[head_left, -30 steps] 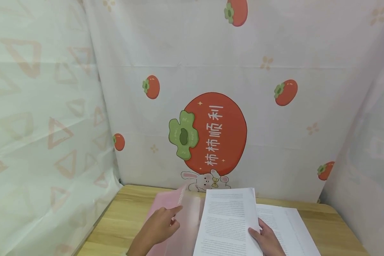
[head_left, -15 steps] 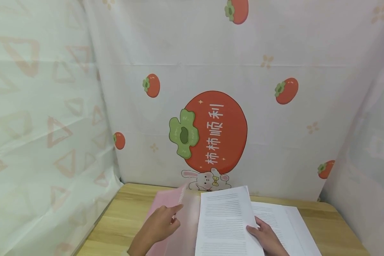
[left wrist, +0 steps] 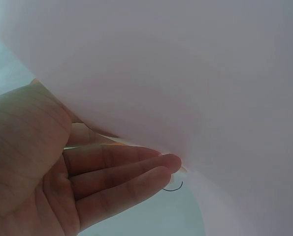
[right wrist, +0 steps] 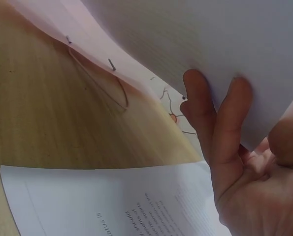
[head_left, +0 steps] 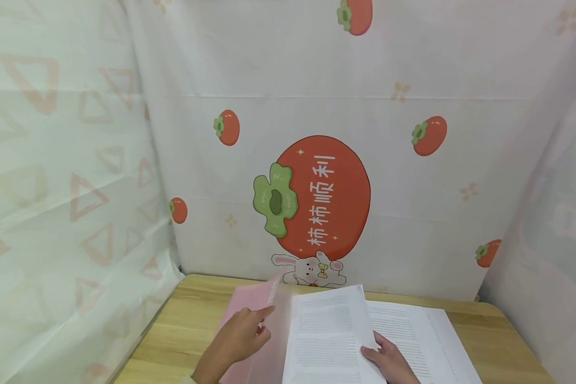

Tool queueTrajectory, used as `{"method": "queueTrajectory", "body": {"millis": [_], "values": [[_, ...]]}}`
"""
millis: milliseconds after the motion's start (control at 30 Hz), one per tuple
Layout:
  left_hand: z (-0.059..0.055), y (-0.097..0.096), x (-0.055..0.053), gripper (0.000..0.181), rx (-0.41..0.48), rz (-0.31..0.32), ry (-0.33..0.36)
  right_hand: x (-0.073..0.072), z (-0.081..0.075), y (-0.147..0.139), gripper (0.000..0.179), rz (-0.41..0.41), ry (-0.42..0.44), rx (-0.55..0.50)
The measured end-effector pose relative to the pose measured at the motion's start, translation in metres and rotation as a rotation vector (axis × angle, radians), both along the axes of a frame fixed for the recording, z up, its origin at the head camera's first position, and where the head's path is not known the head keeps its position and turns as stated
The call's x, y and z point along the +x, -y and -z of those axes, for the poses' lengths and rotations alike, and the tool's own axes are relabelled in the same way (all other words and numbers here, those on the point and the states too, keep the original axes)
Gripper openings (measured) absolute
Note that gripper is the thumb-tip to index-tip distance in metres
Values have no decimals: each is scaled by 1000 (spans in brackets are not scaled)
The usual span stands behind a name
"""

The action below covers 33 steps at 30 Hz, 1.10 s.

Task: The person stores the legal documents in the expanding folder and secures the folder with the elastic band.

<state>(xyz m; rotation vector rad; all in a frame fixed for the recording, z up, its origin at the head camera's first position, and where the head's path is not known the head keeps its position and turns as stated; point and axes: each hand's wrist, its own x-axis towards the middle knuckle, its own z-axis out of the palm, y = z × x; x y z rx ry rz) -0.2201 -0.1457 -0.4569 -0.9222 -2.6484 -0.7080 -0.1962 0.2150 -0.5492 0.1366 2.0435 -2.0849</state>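
1. While gripping the printed sheets [head_left: 324, 333] in the right hand [head_left: 391, 360], touches the pink folder [head_left: 249, 296] with the left hand [head_left: 242, 336].
2. Has the right thumb [head_left: 370, 353] laid over the front of the sheets near the right edge, and the right fingers [right wrist: 230, 123] pressed against the back, pinching the paper between.
3. Holds the sheets raised above the wooden table [head_left: 168, 330] and tilted, low in the middle of the head view, overlapping the right side of the folder there; shows rows of print too small to read.
4. Stretches the left index finger [head_left: 264, 313] toward the folder's upper edge; in the left wrist view, keeps the other left fingers [left wrist: 121, 189] nearly straight beside a pale, pinkish surface. Cannot tell whether the left thumb pinches the folder.
5. Has more papers [head_left: 444, 341] lying flat on the table to the right, partly behind the right hand and the raised sheets.
6. Faces a white cloth [head_left: 393, 224] behind the table, printed with a large red fruit [head_left: 338, 197] and, beneath, a white rabbit [head_left: 309, 269].
7. Has a pale cloth with triangles [head_left: 53, 213] hanging at the left.
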Motion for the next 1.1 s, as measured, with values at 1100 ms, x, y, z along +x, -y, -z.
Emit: {"method": "queueTrajectory", "body": {"millis": [1100], "values": [[0,-1,1,49,-20,-8,1,-20,4,22,68,-35,43,-206]]}}
